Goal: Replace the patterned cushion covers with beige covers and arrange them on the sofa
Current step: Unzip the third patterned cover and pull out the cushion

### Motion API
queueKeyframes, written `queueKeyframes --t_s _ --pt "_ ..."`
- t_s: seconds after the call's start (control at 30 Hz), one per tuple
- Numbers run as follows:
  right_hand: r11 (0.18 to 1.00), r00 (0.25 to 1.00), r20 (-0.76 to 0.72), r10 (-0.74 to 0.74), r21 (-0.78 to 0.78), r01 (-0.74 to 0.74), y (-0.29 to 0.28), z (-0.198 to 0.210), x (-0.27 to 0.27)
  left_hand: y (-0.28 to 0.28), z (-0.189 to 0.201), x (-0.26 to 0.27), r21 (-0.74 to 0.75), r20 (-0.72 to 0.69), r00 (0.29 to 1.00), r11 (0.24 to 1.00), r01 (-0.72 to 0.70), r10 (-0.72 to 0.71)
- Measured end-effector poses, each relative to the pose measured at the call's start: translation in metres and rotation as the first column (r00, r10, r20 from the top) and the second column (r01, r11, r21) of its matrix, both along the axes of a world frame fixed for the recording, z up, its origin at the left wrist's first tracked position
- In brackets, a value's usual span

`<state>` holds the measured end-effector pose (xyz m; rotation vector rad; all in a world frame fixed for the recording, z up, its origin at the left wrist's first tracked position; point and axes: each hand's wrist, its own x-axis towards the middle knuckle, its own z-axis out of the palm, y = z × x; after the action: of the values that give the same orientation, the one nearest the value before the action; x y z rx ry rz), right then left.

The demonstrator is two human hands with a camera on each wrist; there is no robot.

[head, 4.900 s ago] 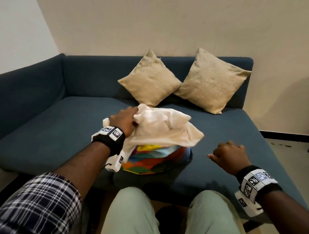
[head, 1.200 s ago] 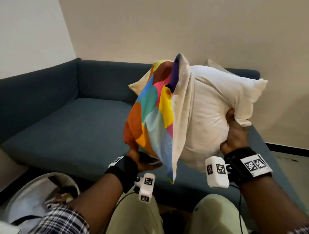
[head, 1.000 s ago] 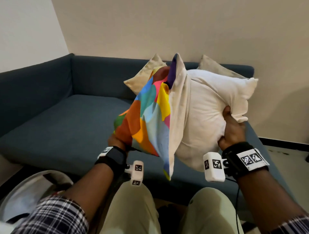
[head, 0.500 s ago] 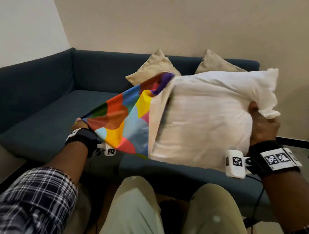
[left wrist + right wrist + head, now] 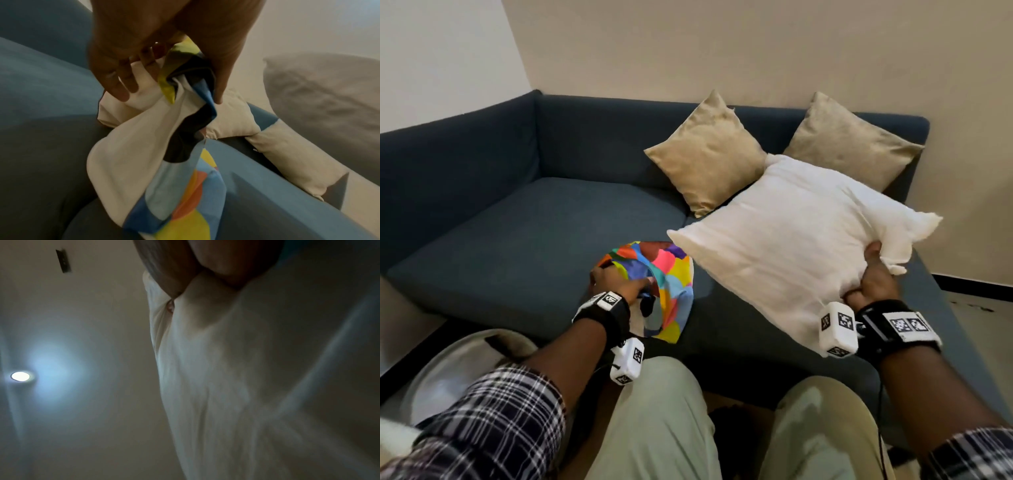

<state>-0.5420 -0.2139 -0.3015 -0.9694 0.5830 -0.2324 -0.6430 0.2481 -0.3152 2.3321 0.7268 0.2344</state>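
Bare white cushion insert lifted over a dark blue fabric sofa.
Right hand, at 3 o'clock, clamps its corner; left hand fingers grip the crumpled multicoloured patterned cover.

A dark blue sofa filled the middle of the head view, its backrest running along a plain beige wall at 12 o'clock and its armrest set against a paler wall at 10 o'clock, the two walls meeting in a corner above the sofa's back corner. At 3 o'clock a strip of pale floor showed beyond the seat's end, with a dark skirting along the foot of the wall. In the right wrist view a round recessed light glowed in the off-white ceiling, with a small dark rectangular fitting well apart from it.
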Motion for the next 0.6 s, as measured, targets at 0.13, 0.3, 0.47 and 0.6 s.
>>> queueKeyframes --t_s 0.13,0.3,0.47,0.6 --pt "0.967 0.971 -0.078 0.224 -0.107 -0.232 0.006 -0.021 0.007 -0.022 -0.018 0.002 0.067 -0.143 0.99 0.998 -0.005 0.015" --pt "0.854 0.943 -0.206 0.261 -0.407 -0.325 0.019 -0.051 0.011 -0.042 -0.018 0.016 0.201 -0.414 0.901 0.953 0.227 -0.127" --pt "0.566 0.832 -0.429 0.351 -0.611 -0.553 0.045 -0.06 -0.011 -0.042 -0.031 0.027 0.198 -0.556 0.795 0.89 0.411 -0.243" --pt "0.64 0.905 -0.172 0.389 -0.656 -0.4 0.044 -0.03 -0.016 -0.038 -0.04 0.032 0.196 -0.536 0.788 0.864 0.464 -0.302"
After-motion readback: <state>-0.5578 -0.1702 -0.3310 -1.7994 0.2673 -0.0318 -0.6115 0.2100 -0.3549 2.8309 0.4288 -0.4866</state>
